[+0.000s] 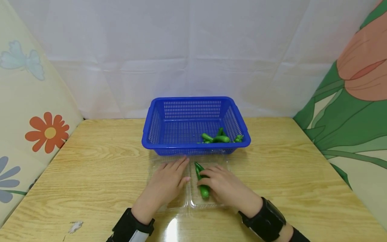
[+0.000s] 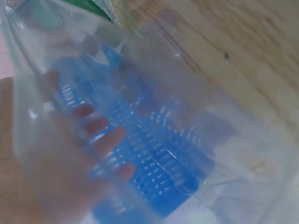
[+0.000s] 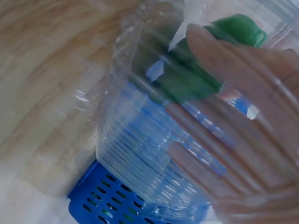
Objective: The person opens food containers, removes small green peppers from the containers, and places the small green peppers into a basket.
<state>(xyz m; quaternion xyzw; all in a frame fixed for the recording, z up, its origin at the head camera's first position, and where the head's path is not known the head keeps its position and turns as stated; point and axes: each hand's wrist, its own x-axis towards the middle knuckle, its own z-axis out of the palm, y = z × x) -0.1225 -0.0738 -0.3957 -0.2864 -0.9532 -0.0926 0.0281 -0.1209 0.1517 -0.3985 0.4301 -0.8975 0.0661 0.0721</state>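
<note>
A clear plastic clamshell container (image 1: 193, 205) lies opened out on the table, its two halves side by side. My left hand (image 1: 167, 179) rests over the left half with its fingers stretched forward; clear plastic blurs the hand in the left wrist view. In the right half lie long green peppers (image 1: 204, 192). My right hand (image 1: 222, 183) reaches over them from the right, its thumb and fingers round the peppers. Through clear ribbed plastic, the right wrist view shows a green pepper (image 3: 240, 30) beside the thumb. How many peppers lie under the hand is hidden.
Directly behind the container stands a blue perforated basket (image 1: 193, 146). More green peppers (image 1: 222, 138) lie in its front right part. A white cloth (image 1: 193, 60) hangs behind the wooden table (image 1: 99, 161), with patterned panels at both sides.
</note>
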